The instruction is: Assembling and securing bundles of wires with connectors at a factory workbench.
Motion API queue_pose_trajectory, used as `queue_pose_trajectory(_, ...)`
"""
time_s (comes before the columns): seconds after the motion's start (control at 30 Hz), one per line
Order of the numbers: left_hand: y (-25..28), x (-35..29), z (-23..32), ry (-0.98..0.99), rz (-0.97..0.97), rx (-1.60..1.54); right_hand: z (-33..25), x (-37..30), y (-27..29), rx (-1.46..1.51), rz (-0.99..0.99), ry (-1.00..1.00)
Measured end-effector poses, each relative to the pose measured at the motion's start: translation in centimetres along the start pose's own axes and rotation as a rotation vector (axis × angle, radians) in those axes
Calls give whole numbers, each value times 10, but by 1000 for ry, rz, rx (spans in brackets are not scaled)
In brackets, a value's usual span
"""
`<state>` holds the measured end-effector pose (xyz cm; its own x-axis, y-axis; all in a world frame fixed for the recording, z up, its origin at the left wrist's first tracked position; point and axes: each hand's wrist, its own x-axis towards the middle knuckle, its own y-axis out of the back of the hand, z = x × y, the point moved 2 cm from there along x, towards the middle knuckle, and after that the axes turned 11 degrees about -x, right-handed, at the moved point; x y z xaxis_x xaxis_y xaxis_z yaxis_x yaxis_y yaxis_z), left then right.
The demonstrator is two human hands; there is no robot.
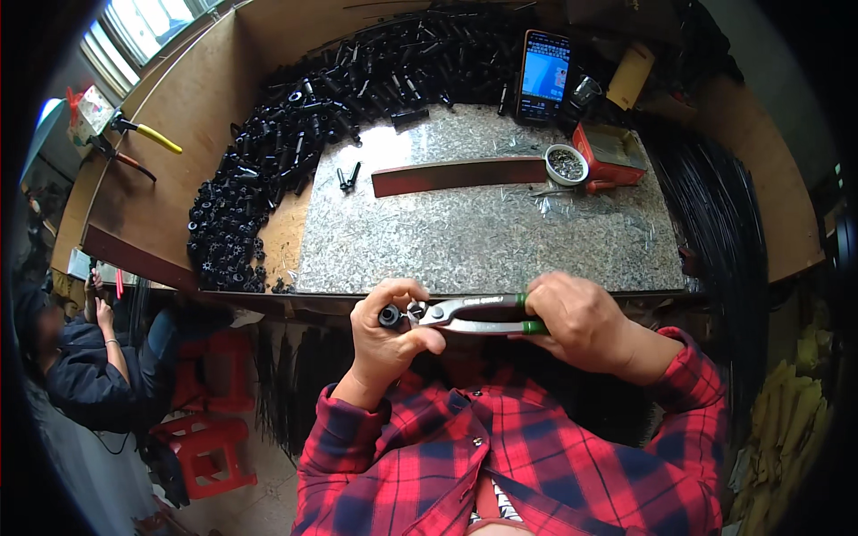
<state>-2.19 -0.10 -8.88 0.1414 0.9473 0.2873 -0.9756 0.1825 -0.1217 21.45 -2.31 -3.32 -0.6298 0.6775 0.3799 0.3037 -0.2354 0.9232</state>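
My left hand [366, 348] is closed around a small black cylindrical part [390, 316], whose round, ring-like end shows between thumb and fingers. Wrapped round the green-ended handles of metal pliers [437, 314] is my right hand [583, 323]. The plier jaws point left and meet the work at my left fingertips; exactly what lies between them is too small to make out. Both hands are just in front of the bench's near edge, with the pliers lying level between them.
A speckled stone slab [429, 232] tops the bench. Black parts [304, 116] are heaped along its back and left. On it lie a dark red strip [460, 175], a white cup of small metal pieces [567, 165] and a red box [609, 154]. A phone [543, 76] stands behind. Another person [98, 375] sits at left.
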Motion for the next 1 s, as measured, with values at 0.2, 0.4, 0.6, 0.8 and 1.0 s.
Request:
queue_pose_trajectory(0.2, 0, -5, 5, -22, -157, 106, -13, -21, -14, 1638, -1177, -617)
queue_pose_trajectory(0.4, 2, 0, 6, -38, -45, 111, -17, -18, -7, 780, -533, -321)
queue_pose_trajectory(0.6, 6, 4, 7, -95, -97, 91, 1, -21, -16, 888, -507, -308)
queue_pose_trajectory(0.8, 4, 10, 6, -93, -126, 118, -8, -26, -16, 990, -656, -380)
queue_pose_trajectory(1.0, 3, 8, 8, -112, 1, 21, 3, -25, -20, 433, -153, -139)
